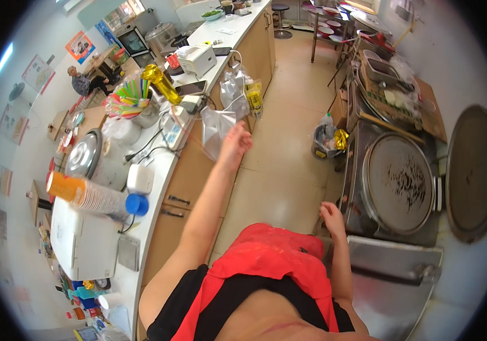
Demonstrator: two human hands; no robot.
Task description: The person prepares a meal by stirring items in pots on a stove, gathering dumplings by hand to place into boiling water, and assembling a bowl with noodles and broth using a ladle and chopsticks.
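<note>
My left hand (236, 145) reaches out past the counter's edge, its fingers loosely bent and partly apart, with nothing visible in them. Just beside and behind it hangs a clear plastic bag (215, 129); whether the two touch cannot be told. More clear bags (233, 94) and a yellow packet (254, 99) hang farther along the counter front. My right hand (332, 220) is held near my side, half-curled, with the fingers apart and no object showing. It is nearest to the cooking station with a round dark griddle plate (398, 183). A red apron (272, 250) covers my front.
Along the left, the white counter (161, 187) carries stacked paper cups (92, 193), bundled straws (129, 94), a power strip (172, 132) and a white printer (196, 59). A bin (324, 142) stands on the tiled floor at right. A raised round lid (472, 173) is by the wall.
</note>
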